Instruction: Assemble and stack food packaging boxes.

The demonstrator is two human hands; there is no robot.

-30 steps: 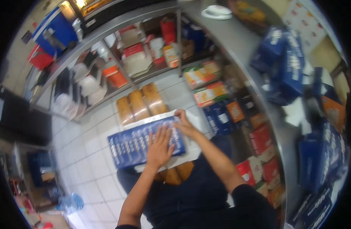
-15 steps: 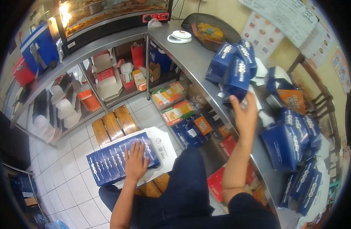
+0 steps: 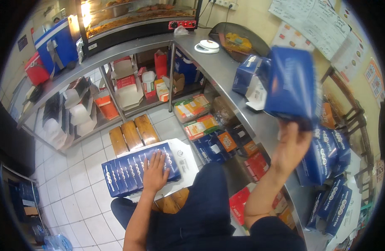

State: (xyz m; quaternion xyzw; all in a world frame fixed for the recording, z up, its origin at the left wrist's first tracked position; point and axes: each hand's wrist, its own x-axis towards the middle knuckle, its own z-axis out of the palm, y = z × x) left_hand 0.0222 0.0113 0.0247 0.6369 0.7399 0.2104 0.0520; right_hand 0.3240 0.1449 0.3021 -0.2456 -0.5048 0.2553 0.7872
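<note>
My left hand (image 3: 155, 172) lies flat, fingers out, on a row of flat blue cartons (image 3: 127, 173) fanned over one another. Beneath them is a white cardboard sheet (image 3: 188, 165) on a wooden slatted bench. My right hand (image 3: 291, 146) is raised over the steel counter and grips the lower end of a folded-up blue food box (image 3: 291, 83), slightly blurred by motion. Just left of it on the counter sits another blue box (image 3: 247, 75), with a white inner flap (image 3: 257, 94) showing. Closer to me on the counter is a cluster of assembled blue boxes (image 3: 322, 157).
Flat blue cartons (image 3: 332, 205) lie at the counter's near right. A white kitchen scale (image 3: 206, 46) and a dark tray (image 3: 238, 39) with yellow contents stand farther back. Red and orange boxes fill the shelves below. A lit food warmer (image 3: 138, 25) stands at the back left.
My right hand has lifted a blue box off the group on the counter and moved it right and nearer. My left hand still rests on the flat cartons. The view has shifted slightly.
</note>
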